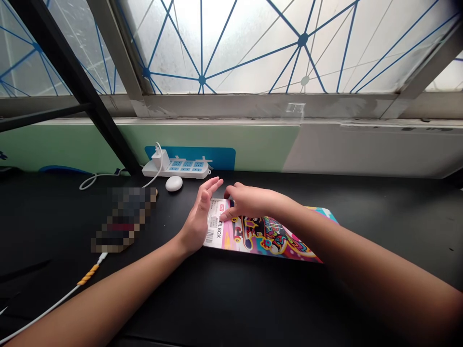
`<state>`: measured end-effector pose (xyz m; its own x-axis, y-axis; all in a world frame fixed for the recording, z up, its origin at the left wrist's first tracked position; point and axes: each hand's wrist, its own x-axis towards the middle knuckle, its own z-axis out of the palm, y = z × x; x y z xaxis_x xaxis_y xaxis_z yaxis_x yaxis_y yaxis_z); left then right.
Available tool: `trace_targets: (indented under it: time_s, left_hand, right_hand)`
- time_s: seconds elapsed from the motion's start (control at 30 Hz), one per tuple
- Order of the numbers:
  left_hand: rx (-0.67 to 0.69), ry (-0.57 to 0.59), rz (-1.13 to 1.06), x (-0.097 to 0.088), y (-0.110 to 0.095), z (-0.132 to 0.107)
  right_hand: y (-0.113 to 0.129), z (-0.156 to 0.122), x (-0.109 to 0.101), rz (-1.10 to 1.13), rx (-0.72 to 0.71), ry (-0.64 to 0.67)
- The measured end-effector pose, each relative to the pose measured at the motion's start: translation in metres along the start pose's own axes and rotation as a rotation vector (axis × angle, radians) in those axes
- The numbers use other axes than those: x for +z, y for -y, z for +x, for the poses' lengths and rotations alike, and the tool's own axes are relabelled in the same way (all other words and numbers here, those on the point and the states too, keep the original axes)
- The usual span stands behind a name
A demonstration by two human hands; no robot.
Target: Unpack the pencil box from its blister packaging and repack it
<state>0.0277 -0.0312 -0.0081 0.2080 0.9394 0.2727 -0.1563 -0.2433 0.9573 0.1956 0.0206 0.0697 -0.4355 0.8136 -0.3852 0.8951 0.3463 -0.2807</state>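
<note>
A colourful pencil box [267,236] lies on the black desk, printed with a bright cartoon figure and a skateboard. At its left end is a white label [214,224] with a barcode and the words "PENCIL BOX", partly covered by my fingers. My left hand [197,217] stands on edge against that end, fingers stretched out and holding nothing. Over the box reaches my right hand [248,200], its thumb pressed on the label side and its fingers bent at the far edge. My right forearm hides part of the box's right side.
Left of my hands lies a blurred-out phone-like object [125,221] with a white cable [54,311] running past my left forearm. A white power strip [181,168] and a small white rounded case [174,183] sit near the wall. A black metal post [79,91] slants at left.
</note>
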Motion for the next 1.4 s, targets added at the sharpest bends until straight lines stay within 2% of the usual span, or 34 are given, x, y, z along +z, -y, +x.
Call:
trace_targets:
  time_s: [0.13, 0.23, 0.33, 0.4, 0.5, 0.6, 0.73, 0.87, 1.0, 1.1, 1.2, 1.3, 1.37, 1.4]
  left_hand:
    - [-0.056, -0.053, -0.019, 0.0, -0.002, 0.001]
    - [-0.152, -0.147, -0.003, -0.001, -0.006, 0.002]
    - [-0.293, -0.173, -0.003, -0.005, -0.01, 0.005]
    - [-0.358, -0.165, -0.025, -0.007, -0.012, 0.007]
    - [-0.419, -0.15, -0.051, -0.009, -0.014, 0.01]
    - [-0.445, -0.131, -0.052, -0.01, -0.016, 0.013]
    - [-0.476, -0.162, -0.036, -0.009, -0.018, 0.017]
    - [-0.485, -0.181, -0.016, -0.011, -0.02, 0.019]
    - [-0.443, -0.19, -0.014, -0.013, -0.017, 0.02]
    - [-0.308, -0.214, -0.042, -0.01, -0.016, 0.018]
    - [-0.181, -0.208, -0.089, -0.006, -0.021, 0.014]
    - [-0.101, -0.087, -0.067, -0.013, -0.033, 0.013]
    - [-0.114, 0.106, 0.063, -0.027, -0.043, 0.017]
    - [-0.156, 0.243, 0.156, -0.035, -0.047, 0.019]
  right_hand:
    - [0.002, -0.003, 0.004, -0.03, -0.057, -0.116]
    - [-0.011, -0.021, 0.012, -0.056, -0.081, -0.246]
    - [-0.04, -0.047, 0.022, -0.064, -0.085, -0.362]
    - [-0.067, -0.066, 0.026, -0.007, -0.036, -0.388]
    - [-0.105, -0.087, 0.03, 0.154, 0.075, -0.405]
    - [-0.124, -0.098, 0.031, 0.238, 0.194, -0.325]
    - [-0.12, -0.098, 0.034, 0.294, 0.167, -0.221]
    - [-0.111, -0.095, 0.037, 0.245, 0.168, -0.297]
    - [-0.108, -0.097, 0.037, 0.127, 0.089, -0.549]
    - [-0.102, -0.106, 0.038, 0.024, 0.005, -0.799]
    - [-0.089, -0.114, 0.044, -0.076, -0.077, -0.975]
    - [-0.075, -0.117, 0.052, -0.222, -0.187, -1.078]
    - [-0.067, -0.116, 0.059, -0.334, -0.246, -1.089]
    - [-0.064, -0.115, 0.062, -0.374, -0.261, -1.071]
